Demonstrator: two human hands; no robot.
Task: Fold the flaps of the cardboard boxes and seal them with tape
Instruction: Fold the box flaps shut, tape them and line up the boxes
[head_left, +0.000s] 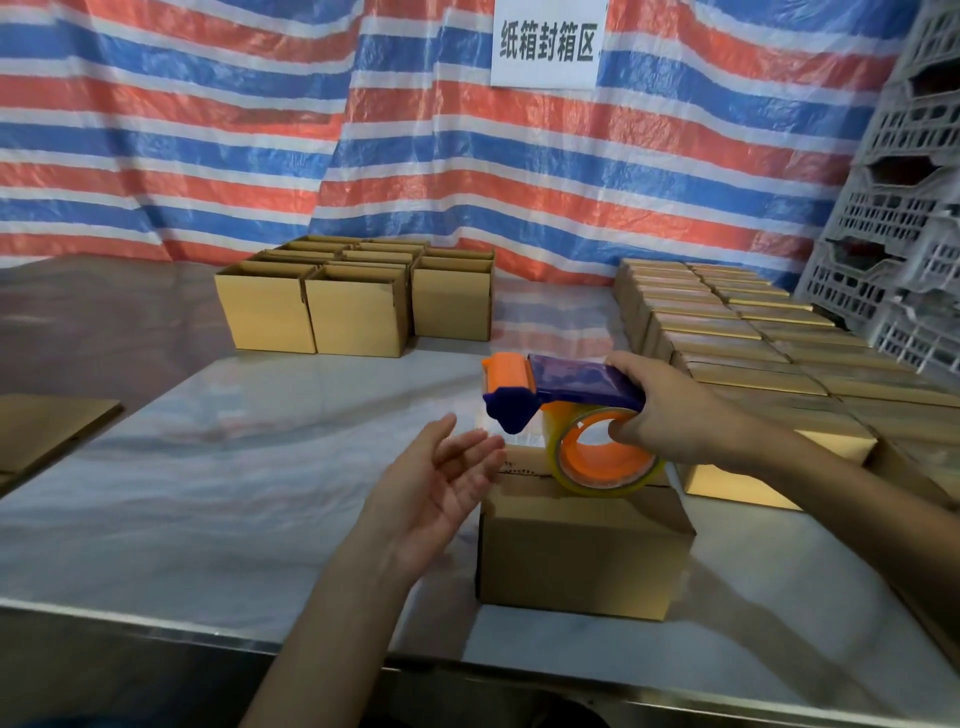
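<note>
R hand clamps the tape dispenser, wrist level, tape roll low over the box, which sits at 6 o'clock by the table edge. L hand is at the box's 9 o'clock, palm up, fingers apart, empty. Better: L presses the flaps flat, then R runs tape straight across.

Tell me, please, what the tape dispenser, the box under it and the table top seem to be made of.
Tape dispenser: apparently hard plastic, blue and orange, smooth and moulded. Box: brown cardboard, matte, with creased flap edges. Table top: probably polished metal, though unsure; it gives blurred reflections of the striped sheet.
</note>
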